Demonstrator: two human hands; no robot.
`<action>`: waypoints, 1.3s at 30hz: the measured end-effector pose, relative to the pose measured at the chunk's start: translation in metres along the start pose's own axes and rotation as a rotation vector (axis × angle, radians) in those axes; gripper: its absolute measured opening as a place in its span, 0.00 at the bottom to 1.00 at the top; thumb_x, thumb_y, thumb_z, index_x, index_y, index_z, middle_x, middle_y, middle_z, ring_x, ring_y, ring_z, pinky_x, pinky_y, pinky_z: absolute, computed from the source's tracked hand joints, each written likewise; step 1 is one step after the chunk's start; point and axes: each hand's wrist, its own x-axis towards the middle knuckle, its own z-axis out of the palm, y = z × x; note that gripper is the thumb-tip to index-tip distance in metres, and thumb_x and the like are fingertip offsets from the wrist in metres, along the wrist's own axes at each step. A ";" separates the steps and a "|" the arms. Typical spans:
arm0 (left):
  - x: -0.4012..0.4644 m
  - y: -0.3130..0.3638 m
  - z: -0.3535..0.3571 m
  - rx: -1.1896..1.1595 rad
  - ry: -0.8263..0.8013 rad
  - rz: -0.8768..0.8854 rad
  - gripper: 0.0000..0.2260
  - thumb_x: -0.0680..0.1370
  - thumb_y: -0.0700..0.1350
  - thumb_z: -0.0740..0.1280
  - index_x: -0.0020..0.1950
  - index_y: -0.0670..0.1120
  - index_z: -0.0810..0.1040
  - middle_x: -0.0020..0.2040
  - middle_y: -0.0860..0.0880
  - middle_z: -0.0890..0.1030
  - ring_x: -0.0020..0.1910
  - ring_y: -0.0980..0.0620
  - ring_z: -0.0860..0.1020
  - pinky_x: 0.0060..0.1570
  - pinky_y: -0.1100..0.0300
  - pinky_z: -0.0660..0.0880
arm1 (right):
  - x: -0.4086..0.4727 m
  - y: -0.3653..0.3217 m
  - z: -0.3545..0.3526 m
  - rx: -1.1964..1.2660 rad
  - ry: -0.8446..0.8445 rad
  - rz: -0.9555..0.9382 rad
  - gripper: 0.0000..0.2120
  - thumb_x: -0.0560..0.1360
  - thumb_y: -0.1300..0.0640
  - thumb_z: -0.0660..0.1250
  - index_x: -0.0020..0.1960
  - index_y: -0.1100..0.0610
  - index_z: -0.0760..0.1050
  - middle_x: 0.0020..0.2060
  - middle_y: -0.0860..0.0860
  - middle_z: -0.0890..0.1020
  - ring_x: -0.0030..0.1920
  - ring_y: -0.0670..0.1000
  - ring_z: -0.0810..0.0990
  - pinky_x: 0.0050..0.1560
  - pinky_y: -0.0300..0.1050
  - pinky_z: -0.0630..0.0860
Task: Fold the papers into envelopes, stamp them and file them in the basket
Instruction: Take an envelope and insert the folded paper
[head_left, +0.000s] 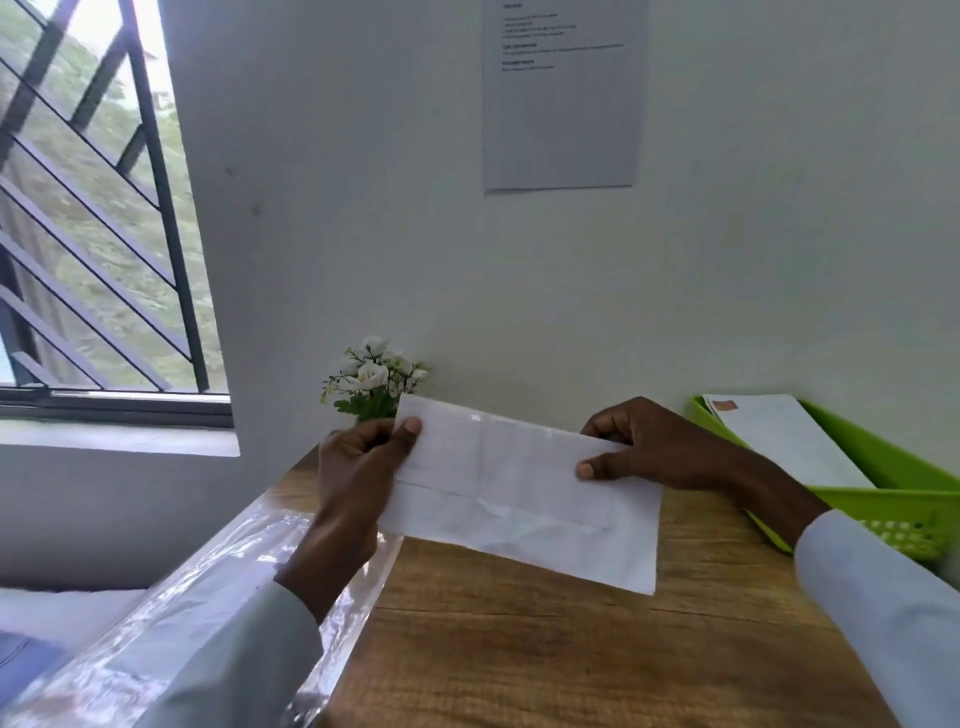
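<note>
1. The folded paper (519, 493) hides the lower part of the flower bunch (374, 376).
2. The green basket (883, 499) runs off the right edge.
3. The wall notice (563, 93) is cut off at the top, its print too small to read.

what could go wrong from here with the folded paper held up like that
1. The folded paper is held off the wooden table only at its two upper corners by the left hand and right hand; with nothing flat under it, the creases may spring open or set crooked.
2. The green basket lies close by the right sleeve, so a sweep of that arm could nudge it or the envelope already inside.
</note>
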 end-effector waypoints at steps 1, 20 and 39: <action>-0.003 -0.006 -0.005 0.030 0.014 -0.030 0.07 0.75 0.41 0.72 0.37 0.43 0.83 0.30 0.52 0.82 0.29 0.56 0.78 0.26 0.64 0.74 | -0.001 0.006 0.004 -0.037 0.008 0.026 0.08 0.70 0.54 0.77 0.47 0.56 0.83 0.42 0.52 0.87 0.42 0.52 0.85 0.41 0.46 0.79; -0.022 -0.052 -0.014 1.177 -0.358 0.216 0.18 0.78 0.42 0.66 0.69 0.46 0.72 0.73 0.46 0.69 0.70 0.47 0.69 0.63 0.55 0.68 | -0.032 0.040 0.109 -0.529 -0.144 0.276 0.33 0.81 0.37 0.45 0.79 0.54 0.49 0.80 0.50 0.50 0.78 0.53 0.53 0.75 0.52 0.56; 0.054 -0.036 0.001 1.341 -0.737 0.109 0.18 0.78 0.59 0.64 0.59 0.47 0.80 0.55 0.47 0.83 0.50 0.50 0.81 0.47 0.56 0.77 | 0.038 0.009 0.081 -0.507 -0.003 0.078 0.24 0.74 0.33 0.60 0.43 0.54 0.79 0.40 0.51 0.83 0.41 0.53 0.81 0.35 0.43 0.69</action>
